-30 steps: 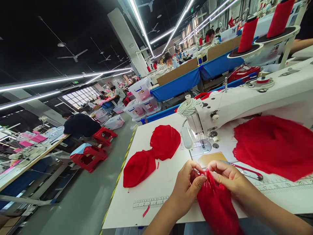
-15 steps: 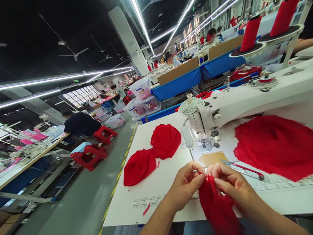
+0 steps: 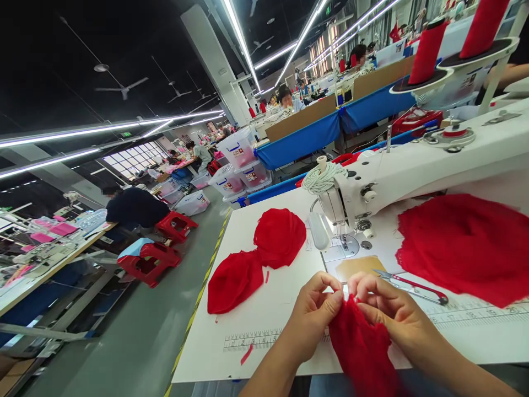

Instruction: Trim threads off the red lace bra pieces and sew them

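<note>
A piece of red fabric (image 3: pixel 359 342) hangs from both hands over the table's front edge. My left hand (image 3: pixel 316 314) pinches its top edge between thumb and fingers. Close beside it, my right hand (image 3: pixel 384 309) grips the same edge, fingers curled. Behind the hands stands a white sewing machine (image 3: pixel 397 176), its needle and presser foot (image 3: pixel 345 240) over the metal plate. Thread snips (image 3: pixel 417 289) with a red handle lie just right of my right hand. Two joined red fabric cups (image 3: pixel 279 240) rest on the left, and a larger red fabric pile (image 3: pixel 463 242) on the right.
A ruler strip (image 3: pixel 248 341) runs along the white table (image 3: pixel 206 353), with red scraps near it. Red thread cones (image 3: pixel 427 52) stand behind the machine. Plastic bins (image 3: pixel 235 149) are stacked beyond the table. Left across the aisle, a person (image 3: pixel 136 207) sits near red stools (image 3: pixel 149 262).
The red fabric has shifted slightly left and turned, so the gap seen beside my right fingers is closed. Both hands keep their pinch and have barely moved.
</note>
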The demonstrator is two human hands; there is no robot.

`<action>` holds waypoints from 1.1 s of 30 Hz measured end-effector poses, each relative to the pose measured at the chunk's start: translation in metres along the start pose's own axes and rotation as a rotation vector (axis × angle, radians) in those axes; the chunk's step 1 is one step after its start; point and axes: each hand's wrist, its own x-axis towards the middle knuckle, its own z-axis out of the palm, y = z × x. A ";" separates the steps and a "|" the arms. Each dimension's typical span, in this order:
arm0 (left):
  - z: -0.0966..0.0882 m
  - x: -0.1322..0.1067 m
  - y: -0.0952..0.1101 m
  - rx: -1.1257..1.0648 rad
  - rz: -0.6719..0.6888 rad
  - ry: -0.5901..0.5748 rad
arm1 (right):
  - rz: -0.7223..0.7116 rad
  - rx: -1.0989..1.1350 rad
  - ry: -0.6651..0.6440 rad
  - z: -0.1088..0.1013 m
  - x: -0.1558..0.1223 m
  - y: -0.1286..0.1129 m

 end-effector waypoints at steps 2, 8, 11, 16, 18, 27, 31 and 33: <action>-0.001 0.000 -0.001 -0.055 -0.007 0.008 | -0.015 0.003 0.009 -0.001 0.000 -0.001; -0.001 -0.003 0.000 -0.149 0.008 -0.054 | 0.047 -0.162 -0.202 -0.008 0.000 -0.001; -0.001 -0.004 -0.002 -0.189 -0.021 -0.062 | 0.081 -0.180 -0.220 -0.010 -0.001 -0.003; -0.004 -0.003 -0.004 -0.017 -0.056 -0.032 | 0.154 -0.056 -0.063 -0.014 -0.002 -0.005; -0.005 -0.003 -0.002 0.081 -0.047 -0.057 | 0.172 -0.025 -0.106 -0.015 -0.003 -0.005; -0.002 -0.004 0.010 0.278 -0.035 -0.099 | 0.057 -0.434 -0.179 -0.022 -0.006 -0.011; -0.001 -0.002 0.009 0.320 0.011 -0.100 | 0.008 -0.506 -0.236 -0.025 -0.005 -0.017; -0.001 -0.001 0.009 0.302 0.012 -0.098 | -0.008 -0.544 -0.235 -0.024 -0.006 -0.020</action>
